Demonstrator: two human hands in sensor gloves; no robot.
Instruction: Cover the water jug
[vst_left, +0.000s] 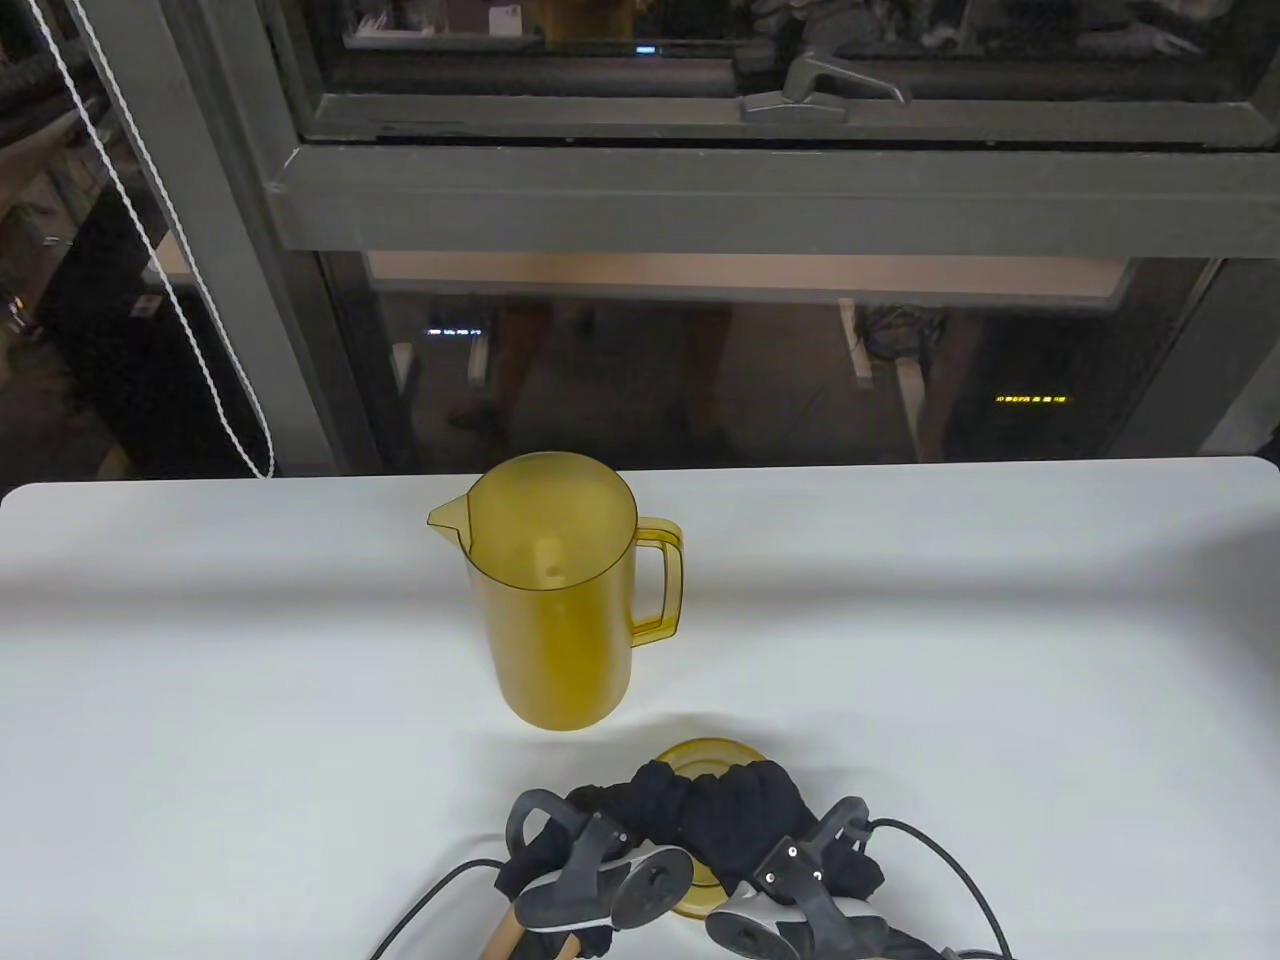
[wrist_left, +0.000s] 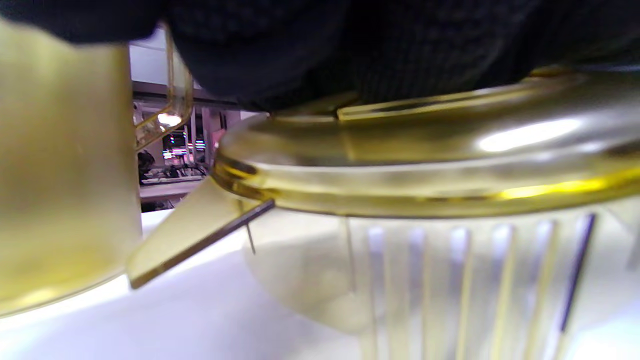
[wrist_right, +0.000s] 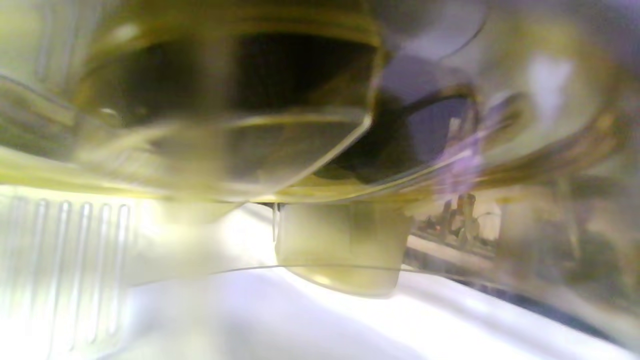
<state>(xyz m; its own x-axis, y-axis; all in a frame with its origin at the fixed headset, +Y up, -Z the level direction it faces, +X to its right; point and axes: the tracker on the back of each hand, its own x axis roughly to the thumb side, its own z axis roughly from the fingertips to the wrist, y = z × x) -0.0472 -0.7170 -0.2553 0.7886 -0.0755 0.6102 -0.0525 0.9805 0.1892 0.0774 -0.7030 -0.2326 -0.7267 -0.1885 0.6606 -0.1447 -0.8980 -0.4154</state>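
Note:
A translucent yellow water jug (vst_left: 560, 610) stands upright and uncovered in the middle of the white table (vst_left: 200, 700), spout to the left and handle to the right. Its yellow lid (vst_left: 705, 752) is near the table's front edge, mostly hidden under my black-gloved hands. My left hand (vst_left: 640, 805) and right hand (vst_left: 765, 800) both curl their fingers over it. In the left wrist view, dark fingers (wrist_left: 300, 50) lie on the lid (wrist_left: 400, 165) and its slotted skirt hangs below, with the jug (wrist_left: 60, 175) just behind. The right wrist view is blurred and shows the lid (wrist_right: 225, 150) and the jug (wrist_right: 340, 250).
A dark window frame (vst_left: 700, 200) with a latch rises behind the table's far edge. A white cord (vst_left: 200, 330) hangs at the left. Tracker cables (vst_left: 960, 870) trail off the front edge. White tabletop lies to either side of the jug.

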